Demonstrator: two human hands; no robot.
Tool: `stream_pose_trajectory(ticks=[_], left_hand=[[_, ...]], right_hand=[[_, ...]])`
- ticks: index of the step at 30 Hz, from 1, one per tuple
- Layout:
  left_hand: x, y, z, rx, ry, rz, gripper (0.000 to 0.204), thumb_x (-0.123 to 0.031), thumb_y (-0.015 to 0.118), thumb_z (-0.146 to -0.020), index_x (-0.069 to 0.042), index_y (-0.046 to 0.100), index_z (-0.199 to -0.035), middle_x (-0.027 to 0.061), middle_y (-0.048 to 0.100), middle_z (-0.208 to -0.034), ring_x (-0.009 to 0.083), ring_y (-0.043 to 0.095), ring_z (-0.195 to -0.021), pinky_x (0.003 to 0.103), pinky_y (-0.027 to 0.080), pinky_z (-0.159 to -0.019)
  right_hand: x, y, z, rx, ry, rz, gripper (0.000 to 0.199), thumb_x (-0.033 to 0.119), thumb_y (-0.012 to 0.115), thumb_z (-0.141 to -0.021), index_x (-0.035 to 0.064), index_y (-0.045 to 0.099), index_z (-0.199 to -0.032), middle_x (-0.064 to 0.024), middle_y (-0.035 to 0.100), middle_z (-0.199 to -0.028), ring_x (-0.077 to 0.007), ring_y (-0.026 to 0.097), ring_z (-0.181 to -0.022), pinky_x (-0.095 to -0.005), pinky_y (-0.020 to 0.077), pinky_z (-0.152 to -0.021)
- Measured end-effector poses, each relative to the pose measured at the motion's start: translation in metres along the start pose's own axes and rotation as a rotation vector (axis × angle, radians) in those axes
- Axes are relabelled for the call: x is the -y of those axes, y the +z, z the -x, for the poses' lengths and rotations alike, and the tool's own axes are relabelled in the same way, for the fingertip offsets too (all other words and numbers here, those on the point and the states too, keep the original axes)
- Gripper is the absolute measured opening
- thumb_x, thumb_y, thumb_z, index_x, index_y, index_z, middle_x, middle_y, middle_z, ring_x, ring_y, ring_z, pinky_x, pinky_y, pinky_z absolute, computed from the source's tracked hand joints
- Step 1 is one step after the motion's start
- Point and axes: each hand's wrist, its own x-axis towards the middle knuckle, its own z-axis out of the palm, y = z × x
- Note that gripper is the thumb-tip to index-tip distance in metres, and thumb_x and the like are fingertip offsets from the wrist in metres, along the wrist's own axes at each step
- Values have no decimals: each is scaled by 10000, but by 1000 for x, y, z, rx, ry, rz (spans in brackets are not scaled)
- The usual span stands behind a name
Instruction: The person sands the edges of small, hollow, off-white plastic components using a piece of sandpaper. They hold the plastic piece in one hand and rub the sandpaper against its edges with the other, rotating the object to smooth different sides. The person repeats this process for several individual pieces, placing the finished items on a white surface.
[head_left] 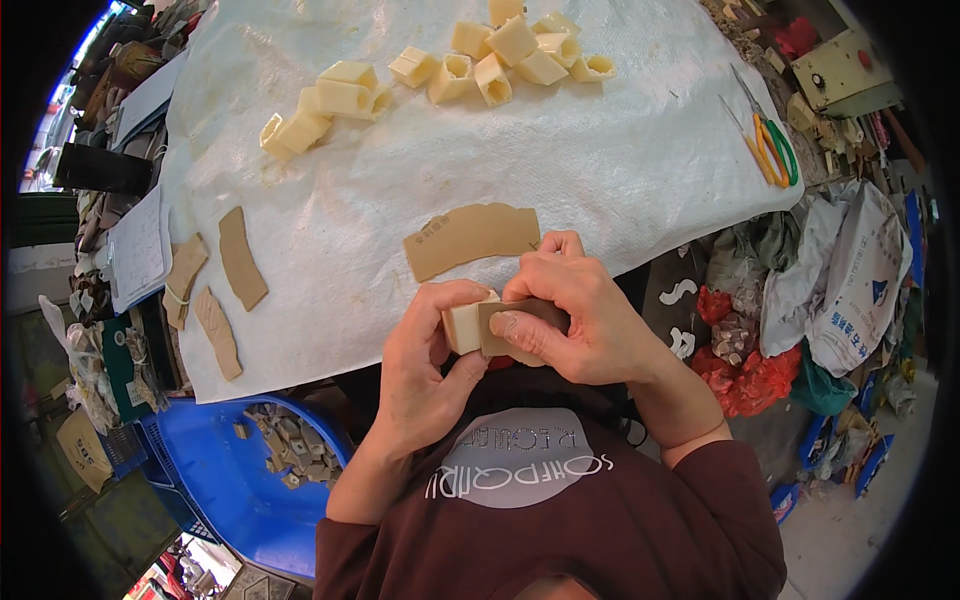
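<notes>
Close to my chest, at the near edge of the table, my left hand (425, 340) grips a small cream-coloured block (466, 328) between thumb and fingers. My right hand (590, 315) presses a brown piece of sandpaper (496, 338) against the block's right side, its thumb lying over the paper. Just beyond my hands lies a wider sheet of sandpaper (470, 240) with a torn edge. Farther off stand several hollow cream blocks (510, 40), with another cluster of blocks (343, 98) to their left. The far side of the held block is hidden by my fingers.
A white woven sheet (580, 150) covers the table. Brown strips (240, 258) lie at its left. Tools with orange and green handles (770, 150) rest at the right edge. Below left is a blue basin (220, 470) holding small pieces; bags (855, 290) crowd the right.
</notes>
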Motion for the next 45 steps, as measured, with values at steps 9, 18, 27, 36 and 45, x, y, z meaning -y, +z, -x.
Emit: stream_pose_trajectory(ticks=[9, 18, 27, 36, 45], left_hand=[[3, 3, 1, -19, 31, -73, 500, 185, 466, -663, 7, 436, -1130, 115, 447, -1142, 201, 489, -1062, 319, 460, -881], [6, 3, 2, -39, -27, -178, 478, 172, 460, -696, 19, 440, -1148, 117, 477, -1105, 173, 515, -1011, 304, 455, -861], [3, 5, 0, 28, -70, -136, 436, 115, 494, -761, 13, 399, -1174, 86, 489, -1069, 133, 510, -978, 274, 432, -842], [-7, 13, -9, -27, -217, 104, 423, 87, 459, -759, 3, 368, -1163, 89, 461, -1100, 141, 469, -1032, 305, 396, -892], [0, 5, -14, 28, -16, 304, 363, 47, 471, -809, -21, 357, -1147, 83, 411, -1090, 144, 474, -951, 292, 425, -835]], right_hand=[[-2, -3, 0, 26, -7, -3, 119, 154, 636, -757, 61, 563, -760, -24, 483, -586, -175, 403, -643, -324, 294, -801], [-17, 3, -4, -183, -187, 216, 157, 178, 655, -703, 86, 561, -789, -25, 530, -808, -202, 499, -809, -356, 283, -826], [-14, 3, -1, -114, -121, 73, 165, 90, 623, -691, 61, 537, -829, -59, 503, -832, -213, 474, -800, -346, 311, -818], [-15, 9, 4, -66, -66, 51, 413, 95, 657, -618, 73, 463, -982, -98, 441, -1012, -270, 392, -972, -387, 301, -898], [-7, 10, 4, -245, -173, 156, 556, 146, 716, -602, 88, 488, -1106, -112, 448, -1106, -288, 434, -1017, -444, 264, -911]])
